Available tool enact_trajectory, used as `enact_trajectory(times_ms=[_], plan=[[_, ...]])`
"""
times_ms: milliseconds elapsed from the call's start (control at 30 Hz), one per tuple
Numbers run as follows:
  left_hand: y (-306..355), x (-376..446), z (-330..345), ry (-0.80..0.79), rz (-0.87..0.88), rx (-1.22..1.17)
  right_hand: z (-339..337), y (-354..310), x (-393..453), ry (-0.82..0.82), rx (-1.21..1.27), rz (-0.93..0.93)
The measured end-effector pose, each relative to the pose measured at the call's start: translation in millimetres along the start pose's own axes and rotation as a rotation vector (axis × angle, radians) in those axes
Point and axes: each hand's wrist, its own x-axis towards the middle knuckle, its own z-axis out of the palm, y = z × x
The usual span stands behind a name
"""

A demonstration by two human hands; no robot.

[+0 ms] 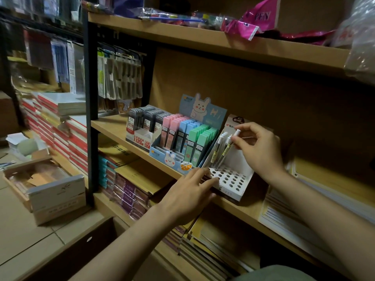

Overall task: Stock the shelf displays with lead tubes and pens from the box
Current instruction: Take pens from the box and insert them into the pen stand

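Observation:
A white pen display [241,184] with rows of round holes stands on the middle wooden shelf [113,126]. Two or three white-capped pens [218,148] stand in its back holes. My right hand [257,147] pinches the top of one white-capped pen [228,147] that is tilted over the back holes. My left hand [188,196] rests flat on the display's front left corner, fingers spread. Left of it a rabbit-printed display [203,110] holds pink, blue and green lead tubes [189,135], and a white display holds dark lead tubes [145,119].
An open cardboard box [40,179] sits on stacked boxes at the lower left. Stacks of notebooks [60,126] fill the left side and lower shelf. Packets hang from hooks at upper left. The top shelf carries pink bags [255,19]. White paper stacks [294,209] lie right of the display.

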Motion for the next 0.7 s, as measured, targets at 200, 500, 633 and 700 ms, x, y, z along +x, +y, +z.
enact_trajectory(times_ms=[200,500,633,700], plan=[[0.3,0.1,0.5,-0.018,-0.01,-0.017,2.4,-4.4,3.4,0.015,-0.102,-0.093],[0.5,-2.0,-1.8,-0.058,-0.008,-0.016,19.8,-3.6,-2.0,-0.037,-0.228,-0.018],[1.4,-2.4,-2.8,-0.088,-0.023,-0.022,19.4,-5.7,-0.8,-0.029,-0.276,-0.014],[2.6,-4.7,-2.8,-0.101,-0.027,-0.023,21.1,-6.2,-3.1,-0.031,-0.29,0.012]])
